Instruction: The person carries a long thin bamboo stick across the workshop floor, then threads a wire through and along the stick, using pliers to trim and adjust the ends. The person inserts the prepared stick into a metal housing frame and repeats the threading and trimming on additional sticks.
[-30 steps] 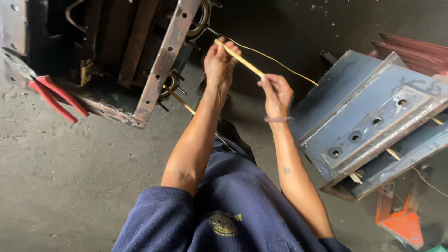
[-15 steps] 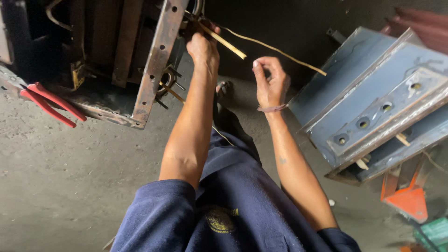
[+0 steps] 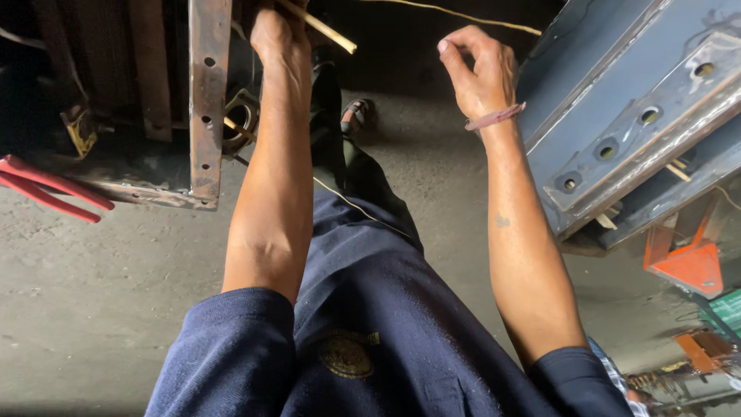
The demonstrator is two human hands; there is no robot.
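The left hand [image 3: 274, 35] reaches up to the 12 o'clock edge of the view, its fingers closed around a thin, pale yellow stick [image 3: 324, 29] that pokes out toward 2 o'clock from the fist. The hand sits just beside a rusty brown steel bar with a row of small holes [image 3: 208, 100], which runs upright at about 11 o'clock and belongs to a dark metal frame.

The right hand [image 3: 478, 73] is raised at 1 o'clock, well apart from the left. Its fingers curl inward with thumb and fingertips drawn together; whether they pinch the thin pale string [image 3: 463, 15] that runs across the top toward 1 o'clock cannot be told. A reddish band circles that wrist.

At 3 o'clock lies a stack of grey-blue steel plates with round bolt holes [image 3: 633, 131], tilted. Below them, at 4 o'clock, stands an orange metal bracket [image 3: 691, 266]. At 9 o'clock a pair of red-handled pliers [image 3: 46, 193] rests on the frame's edge. The grey concrete floor [image 3: 100, 309] fills the 8 o'clock area, and a sandalled foot [image 3: 356, 114] shows between the arms.
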